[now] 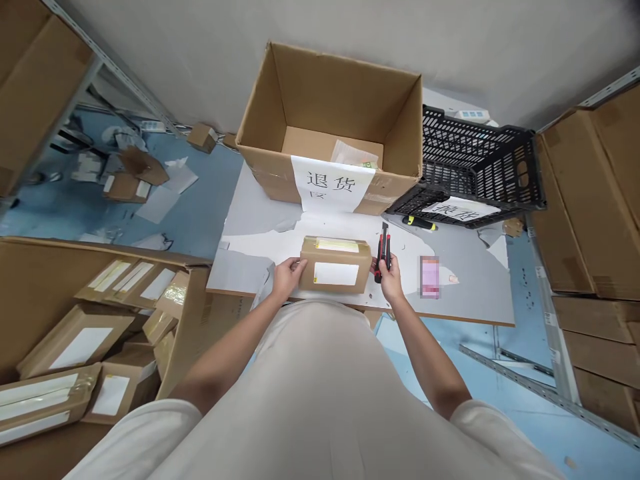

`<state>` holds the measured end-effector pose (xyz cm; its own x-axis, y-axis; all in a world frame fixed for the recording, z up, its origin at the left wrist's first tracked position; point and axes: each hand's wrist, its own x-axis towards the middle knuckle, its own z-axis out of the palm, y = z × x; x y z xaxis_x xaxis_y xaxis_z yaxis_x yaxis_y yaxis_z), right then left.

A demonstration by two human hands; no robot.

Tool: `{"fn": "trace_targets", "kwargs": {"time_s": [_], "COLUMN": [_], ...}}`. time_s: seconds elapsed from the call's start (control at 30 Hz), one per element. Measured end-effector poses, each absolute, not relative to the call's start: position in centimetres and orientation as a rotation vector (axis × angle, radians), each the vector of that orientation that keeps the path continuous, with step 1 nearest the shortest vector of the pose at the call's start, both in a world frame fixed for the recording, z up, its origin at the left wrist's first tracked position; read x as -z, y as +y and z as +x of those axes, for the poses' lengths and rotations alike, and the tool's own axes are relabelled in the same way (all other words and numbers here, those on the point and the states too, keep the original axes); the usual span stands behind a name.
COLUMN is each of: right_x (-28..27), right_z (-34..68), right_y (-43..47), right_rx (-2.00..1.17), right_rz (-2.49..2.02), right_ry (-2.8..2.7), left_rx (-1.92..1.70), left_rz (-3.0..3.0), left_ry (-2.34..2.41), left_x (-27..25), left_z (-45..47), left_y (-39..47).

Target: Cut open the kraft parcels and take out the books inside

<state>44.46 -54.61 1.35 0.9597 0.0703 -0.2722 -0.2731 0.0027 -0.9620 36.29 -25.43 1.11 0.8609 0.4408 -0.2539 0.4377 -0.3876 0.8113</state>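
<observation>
A small cardboard parcel (335, 265) with a white label stands on the grey bench (465, 300), close to its near edge. The left hand (287, 277) lies against the parcel's side at 9 o'clock, fingers curled on the corner and gripping it. At 3 o'clock of the parcel, just beside it, the right hand (391, 277) is closed around a red and black utility knife (383, 249), which points away toward 12 o'clock; whether the blade is out, I cannot tell. Beyond the parcel at 12 o'clock sits a large open carton (400, 127) carrying a paper sign (330, 185), and at 2 o'clock a black plastic crate (480, 160). At 8 o'clock, beside the bench, a big box (30, 280) holds many labelled parcels (75, 343).
</observation>
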Motion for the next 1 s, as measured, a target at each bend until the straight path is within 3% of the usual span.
{"fn": "trace_targets", "kwargs": {"time_s": [0.43,0.67,1.0], "right_x": [2.8,3.6,1.1], "right_z": [39.4,37.5,40.0], "right_y": [-54.8,-55.1,-56.1], "right_rx": [-0.279,-0.345,-0.349], "right_rz": [-1.619,-1.585,-1.498], "right_ry": [0.345,0.402,0.365], "left_rx": [0.056,0.185,0.197], "left_rz": [1.975,1.619,1.525], "left_ry": [0.567,0.441,0.499], "left_x": [1.9,4.3,0.8], "left_z": [34.7,32.3,33.8], "left_y": [-24.8,-24.6,-24.5]}}
